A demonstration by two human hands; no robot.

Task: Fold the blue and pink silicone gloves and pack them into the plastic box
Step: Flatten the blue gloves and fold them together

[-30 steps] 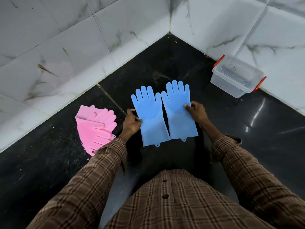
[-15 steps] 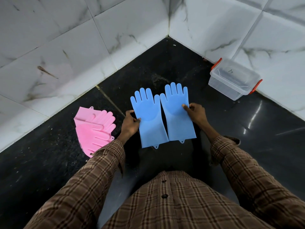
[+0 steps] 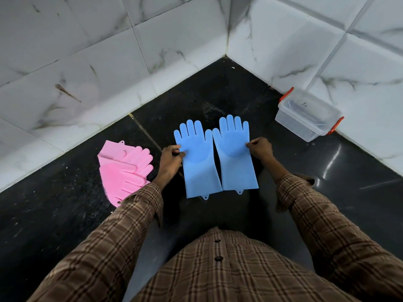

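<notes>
black floor (image 3: 218, 94), each hand's grip pinched on a flat blue glove's outer edge: left hand (image 3: 169, 162), right hand (image 3: 260, 149)

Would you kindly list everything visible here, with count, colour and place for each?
Blue silicone gloves: two, blue, flat side by side on the floor, centre.
Pink silicone gloves: apparently two, pink, overlapping, left of the blue pair.
Clear plastic box: one, clear with red-orange latches, lid on, against the right wall.
Black stone floor: black, glossy.
White marble wall tiles: white, grey-veined, forming a corner.
Left hand: at the left blue glove's outer edge.
Right hand: at the right blue glove's outer edge.
Brown plaid shirt: bottom.
</notes>
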